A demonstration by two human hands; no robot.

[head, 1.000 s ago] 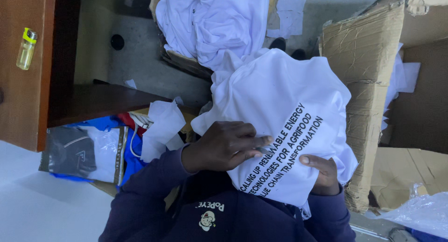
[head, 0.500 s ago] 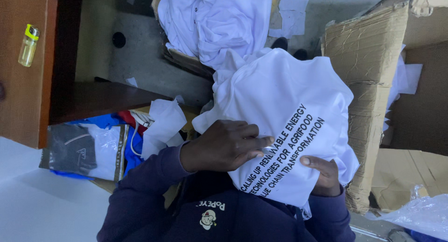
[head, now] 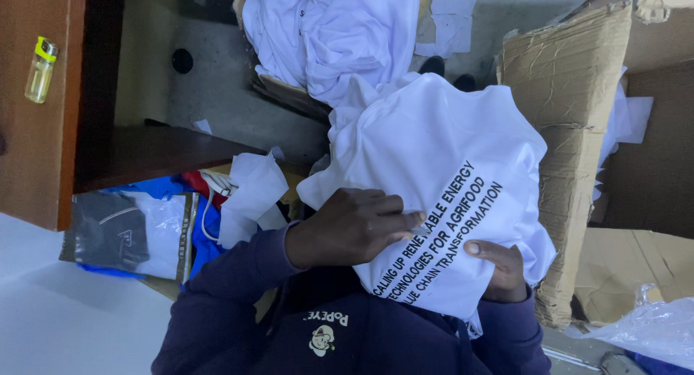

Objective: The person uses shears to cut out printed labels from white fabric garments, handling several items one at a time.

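Observation:
I hold a white T-shirt (head: pixel 441 151) with black printed lettering in front of my chest. My left hand (head: pixel 350 227) rests on its lower left part, fingertips pinched on the fabric at the start of the lettering. Under the shirt's lower right edge sits my right hand (head: pixel 500 272), its thumb on top of the cloth and its fingers hidden beneath. The dark blue sleeves and front of my sweater (head: pixel 325 332) fill the bottom of the view.
Several more white shirts (head: pixel 340 35) lie heaped in a cardboard box behind. A tall crumpled cardboard box (head: pixel 571 122) stands at the right. A packet with dark cloth (head: pixel 123 234) and white paper (head: pixel 249 194) lie at the left. A yellow lighter (head: pixel 40 70) lies on brown wood.
Both hands keep their hold on the shirt in the same place. Only the view shifts slightly.

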